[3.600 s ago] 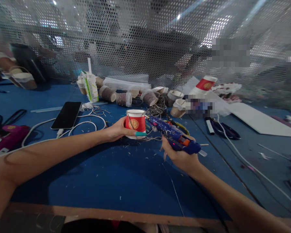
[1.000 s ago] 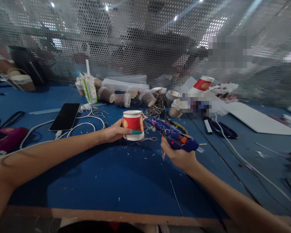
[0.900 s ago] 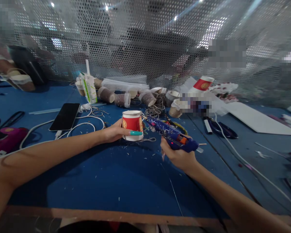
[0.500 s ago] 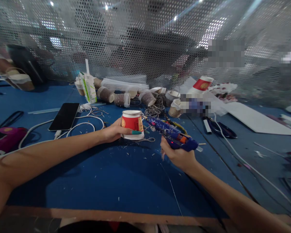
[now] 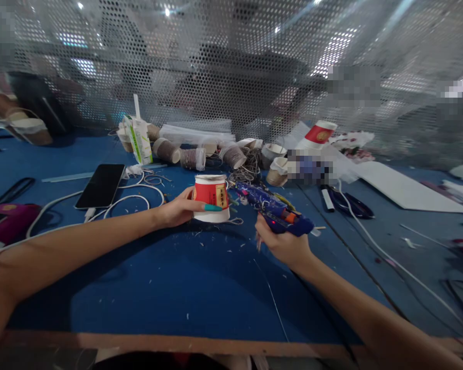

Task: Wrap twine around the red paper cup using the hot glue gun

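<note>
A red and white paper cup (image 5: 211, 198) is gripped by my left hand (image 5: 181, 207), the thumb lying across its front and the other fingers mostly hidden behind it. Twine runs along the cup's upper rim, and a loose twine end (image 5: 236, 221) shows beside its base. My right hand (image 5: 283, 241) is wrapped round the handle of a blue hot glue gun (image 5: 270, 208) with a small red light. The gun's nozzle points left at the cup's upper right edge, close to it; whether they touch I cannot tell.
Behind the cup lie twine-wrapped cups (image 5: 193, 158), tangled twine (image 5: 250, 167) and glue sticks (image 5: 196, 131). A phone (image 5: 101, 186) with a white cable is at left, near a purple glue gun (image 5: 13, 221). Scissors (image 5: 351, 204) and white board (image 5: 412, 187) lie right. A perforated metal screen (image 5: 216, 67) stands behind.
The paper cup has turned slightly in my left hand, bringing its gold label more to the front. The glue gun stays by the rim in my right hand. The view has shifted a little.
</note>
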### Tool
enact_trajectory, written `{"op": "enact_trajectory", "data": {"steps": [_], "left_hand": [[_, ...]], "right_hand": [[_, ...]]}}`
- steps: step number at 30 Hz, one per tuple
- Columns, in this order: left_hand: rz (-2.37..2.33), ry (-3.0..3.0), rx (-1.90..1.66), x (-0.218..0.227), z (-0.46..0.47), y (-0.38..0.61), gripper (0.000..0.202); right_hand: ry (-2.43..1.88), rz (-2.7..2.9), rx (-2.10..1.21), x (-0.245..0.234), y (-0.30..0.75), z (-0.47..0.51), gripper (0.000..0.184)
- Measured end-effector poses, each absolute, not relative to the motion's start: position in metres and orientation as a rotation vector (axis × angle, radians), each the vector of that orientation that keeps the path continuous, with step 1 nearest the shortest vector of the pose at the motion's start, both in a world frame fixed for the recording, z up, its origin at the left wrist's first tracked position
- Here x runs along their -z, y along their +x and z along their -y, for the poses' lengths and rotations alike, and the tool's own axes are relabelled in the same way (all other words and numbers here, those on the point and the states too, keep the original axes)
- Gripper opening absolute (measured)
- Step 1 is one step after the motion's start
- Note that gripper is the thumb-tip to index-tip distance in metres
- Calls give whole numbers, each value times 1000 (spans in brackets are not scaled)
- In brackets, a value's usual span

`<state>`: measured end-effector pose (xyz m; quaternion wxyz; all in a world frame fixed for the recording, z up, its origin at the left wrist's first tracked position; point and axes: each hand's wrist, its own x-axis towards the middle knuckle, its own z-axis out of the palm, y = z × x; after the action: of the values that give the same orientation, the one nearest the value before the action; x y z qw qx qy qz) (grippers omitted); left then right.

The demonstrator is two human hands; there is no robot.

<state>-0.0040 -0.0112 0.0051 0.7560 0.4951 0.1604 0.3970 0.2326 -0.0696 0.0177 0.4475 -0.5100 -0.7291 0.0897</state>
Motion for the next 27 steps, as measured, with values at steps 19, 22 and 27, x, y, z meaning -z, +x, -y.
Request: {"op": "enact_trajectory", "data": {"steps": [19,22,27], "left_hand": [[-515,1097,-989,5,5,3,67],[-484,1097,-983,7,5,3,79],[-463,1069,-909,4,8,1,60]], "right_hand": [[-1594,1917,369,-8,241,68,69],[-1393,1918,280,-12,229,75,56],[-1157,1980,-211,-19,223,78,39]]}}
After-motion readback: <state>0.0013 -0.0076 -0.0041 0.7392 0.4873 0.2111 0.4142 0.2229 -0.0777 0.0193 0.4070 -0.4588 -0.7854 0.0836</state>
